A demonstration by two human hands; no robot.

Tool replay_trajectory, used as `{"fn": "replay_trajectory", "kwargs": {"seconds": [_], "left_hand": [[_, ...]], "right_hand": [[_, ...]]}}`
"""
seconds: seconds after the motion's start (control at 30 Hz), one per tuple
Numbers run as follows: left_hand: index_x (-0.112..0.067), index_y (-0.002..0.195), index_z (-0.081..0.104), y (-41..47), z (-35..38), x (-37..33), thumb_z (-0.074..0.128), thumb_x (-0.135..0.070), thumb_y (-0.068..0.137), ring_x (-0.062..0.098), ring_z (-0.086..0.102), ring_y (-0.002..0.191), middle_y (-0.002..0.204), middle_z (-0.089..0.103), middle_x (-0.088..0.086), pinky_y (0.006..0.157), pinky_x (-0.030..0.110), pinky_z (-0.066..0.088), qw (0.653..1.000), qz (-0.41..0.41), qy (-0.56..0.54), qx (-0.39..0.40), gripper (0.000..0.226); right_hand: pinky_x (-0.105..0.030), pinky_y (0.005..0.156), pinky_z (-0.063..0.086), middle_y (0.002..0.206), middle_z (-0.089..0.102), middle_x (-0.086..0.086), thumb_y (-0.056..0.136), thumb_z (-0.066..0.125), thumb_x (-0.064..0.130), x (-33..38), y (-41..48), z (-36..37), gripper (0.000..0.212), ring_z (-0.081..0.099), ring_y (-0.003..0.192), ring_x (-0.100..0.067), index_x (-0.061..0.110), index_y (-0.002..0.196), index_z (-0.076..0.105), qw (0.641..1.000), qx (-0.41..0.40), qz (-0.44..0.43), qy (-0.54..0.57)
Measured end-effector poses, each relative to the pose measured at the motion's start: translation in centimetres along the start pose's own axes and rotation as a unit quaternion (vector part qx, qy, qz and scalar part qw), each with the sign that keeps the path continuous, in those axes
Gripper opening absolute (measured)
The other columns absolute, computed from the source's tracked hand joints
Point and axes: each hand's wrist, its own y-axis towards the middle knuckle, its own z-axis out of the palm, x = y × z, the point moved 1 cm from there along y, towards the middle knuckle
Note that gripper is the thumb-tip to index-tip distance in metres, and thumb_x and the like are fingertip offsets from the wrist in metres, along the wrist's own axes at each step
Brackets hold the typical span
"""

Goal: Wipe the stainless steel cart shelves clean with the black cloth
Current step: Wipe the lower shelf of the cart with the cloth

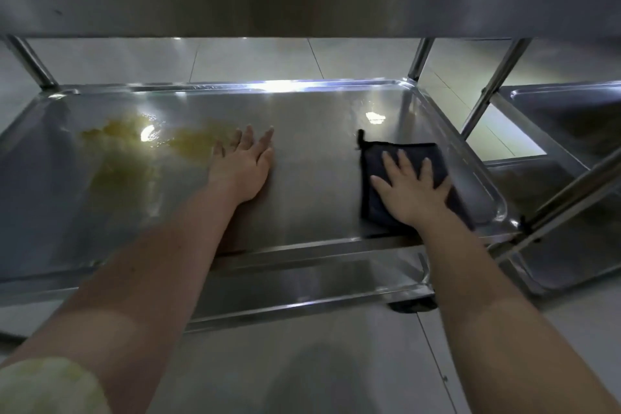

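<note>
Middle shelf of the stainless steel cart (319, 144), seen from the near long edge, under the upper shelf (302, 0).

The right hand (416, 195) lies flat on the folded black cloth (371, 205), fingers straight and spread, pressing it to the steel without gripping it. The cloth sits near the shelf's right end, close to the near right corner. The left hand (243, 168) rests palm down on bare steel at mid-shelf, fingers extended and holding nothing, its fingertips just beside the yellow greasy spill (127, 151) that covers the left half.

Likely hazards:
- The cloth is well apart from the spill. A long sweep leftward would probably drive the liquid ahead of it, spreading a film over the steel at mid-shelf.
- A stroke towards the near edge could carry liquid over the low raised rim onto the lower shelf (302, 286).
- The cloth is small and folded, so it may saturate and smear rather than lift.
- The bracing left hand could slide if the wet patch reaches it.
- An ungripped cloth may bunch or slip from under the palm.
</note>
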Motion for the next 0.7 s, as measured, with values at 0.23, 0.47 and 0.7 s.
{"fn": "replay_trajectory", "kwargs": {"seconds": [0.23, 0.47, 0.7], "left_hand": [[-0.031, 0.154, 0.022, -1.5, -4.0, 1.5, 0.023, -0.03, 0.104, 0.017, 0.009, 0.149, 0.161, 0.02, 0.003, 0.118, 0.041, -0.01, 0.984, -0.039, -0.169, -0.049, 0.05], [-0.023, 0.151, 0.033, -5.6, -3.7, -2.3, 0.035, -0.028, 0.102, 0.028, 0.019, 0.145, 0.157, 0.028, 0.012, 0.118, 0.046, 0.013, 0.996, 0.013, -0.088, -0.014, 0.049], [-0.048, 0.151, 0.006, -7.0, 1.4, -6.5, 0.016, -0.064, 0.096, 0.022, -0.009, 0.15, 0.163, -0.007, -0.002, 0.108, 0.064, -0.016, 0.999, -0.025, 0.009, 0.025, 0.059]], "right_hand": [[-0.068, 0.106, -0.019, 0.163, -0.012, 0.007, 0.099, 0.016, 0.06, 16.7, -4.8, 3.5, 0.062, -0.019, 0.146, -0.036, 0.038, 0.155, -0.001, 0.99, 0.018, -0.137, 0.018], [-0.055, 0.116, 0.003, 0.164, 0.003, 0.003, 0.101, 0.035, 0.028, 12.7, -1.8, 0.5, 0.052, -0.005, 0.147, -0.042, 0.035, 0.152, 0.025, 0.981, -0.113, -0.058, 0.148], [-0.042, 0.117, 0.008, 0.161, 0.023, 0.003, 0.104, 0.028, 0.03, 10.0, 1.5, 2.2, 0.047, 0.012, 0.148, -0.026, 0.03, 0.151, 0.031, 0.978, -0.082, -0.142, 0.129]]}}
